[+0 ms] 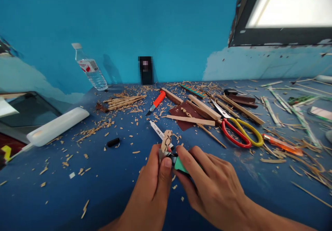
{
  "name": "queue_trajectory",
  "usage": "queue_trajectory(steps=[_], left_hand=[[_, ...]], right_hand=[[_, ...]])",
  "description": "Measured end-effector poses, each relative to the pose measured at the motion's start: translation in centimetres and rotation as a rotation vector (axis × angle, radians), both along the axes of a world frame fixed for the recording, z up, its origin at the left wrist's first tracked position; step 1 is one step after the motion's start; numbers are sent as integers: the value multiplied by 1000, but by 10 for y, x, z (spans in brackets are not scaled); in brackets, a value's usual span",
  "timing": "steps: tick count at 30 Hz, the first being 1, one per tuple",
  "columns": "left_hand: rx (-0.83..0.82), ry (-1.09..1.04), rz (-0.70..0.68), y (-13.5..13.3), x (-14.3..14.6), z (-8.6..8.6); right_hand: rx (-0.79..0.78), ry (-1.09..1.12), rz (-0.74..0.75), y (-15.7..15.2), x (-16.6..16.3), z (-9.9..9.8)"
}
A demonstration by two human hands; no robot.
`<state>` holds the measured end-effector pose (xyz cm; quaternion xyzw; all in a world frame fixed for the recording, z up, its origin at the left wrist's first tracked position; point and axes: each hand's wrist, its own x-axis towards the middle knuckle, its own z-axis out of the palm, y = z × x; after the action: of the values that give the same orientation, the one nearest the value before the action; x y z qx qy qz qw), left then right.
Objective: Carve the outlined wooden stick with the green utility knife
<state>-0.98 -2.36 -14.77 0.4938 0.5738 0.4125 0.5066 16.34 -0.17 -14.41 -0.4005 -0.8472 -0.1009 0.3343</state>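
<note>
One pale, black-outlined wooden strip juts above the blue surface, pinched low by our left fingers; our right fingers clasp a green-and-black tool handle. Likely light, stiff, splinter-prone: we favour its base.

From here I count two hands, a left hand and a right hand, plus one carved wooden piece and one green-handled tool. On the desk: one red-handled knife, one orange cutter, one pair of scissors, one white pen, one black cap, one water bottle. The shavings are too many to number.
</note>
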Motion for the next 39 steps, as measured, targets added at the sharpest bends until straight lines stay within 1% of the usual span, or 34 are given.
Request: queue_trajectory(steps=[4,6,8,11,13,15,17,19,20,21,22,24,25,26,27,29,33,35,37,39], left_hand=[[-48,-15,87,-1,8,-1],[-70,-24,68,0,7,-4],[-79,-40,11,1,4,-5],[-60,-75,-63,4,-5,3],[-28,-143,-103,4,-11,13],[-12,-236,-112,4,-16,25],[-63,-298,-100,4,-17,33],[-135,-294,-133,4,-18,35],[-146,-242,-179,4,-19,34],[-106,-122,-249,5,-20,32],[-28,52,-329,6,-22,29],[175,458,-473,9,-24,23],[246,591,-525,12,-26,20],[299,679,-563,16,-26,19],[331,715,-600,21,-26,19],[433,769,-721,35,-24,24],[712,831,-1069,76,-8,48],[808,841,-1202,97,4,56],[879,825,-1317,116,17,55],[901,812,-1389,130,26,46]], right_hand=[[-1,-12,-13,0,-4,-3],[-15,-25,-17,2,-4,-5],[-56,-27,9,6,-2,-5],[-203,1,65,11,5,-1],[-333,48,109,14,10,5],[-446,157,153,16,14,14],[-542,279,183,19,19,23],[-622,343,183,20,26,31],[-657,348,177,19,32,33],[-682,346,160,17,38,35],[-705,332,136,15,46,35],[-671,279,47,7,64,32],[-658,201,14,3,72,30],[-645,132,-2,0,81,28],[-646,75,-2,-3,88,26],[-652,8,2,-4,101,22],[-636,18,-86,6,127,23],[-626,-1,-100,10,140,27],[-630,-54,-47,9,150,32],[-595,-101,29,6,152,35]])
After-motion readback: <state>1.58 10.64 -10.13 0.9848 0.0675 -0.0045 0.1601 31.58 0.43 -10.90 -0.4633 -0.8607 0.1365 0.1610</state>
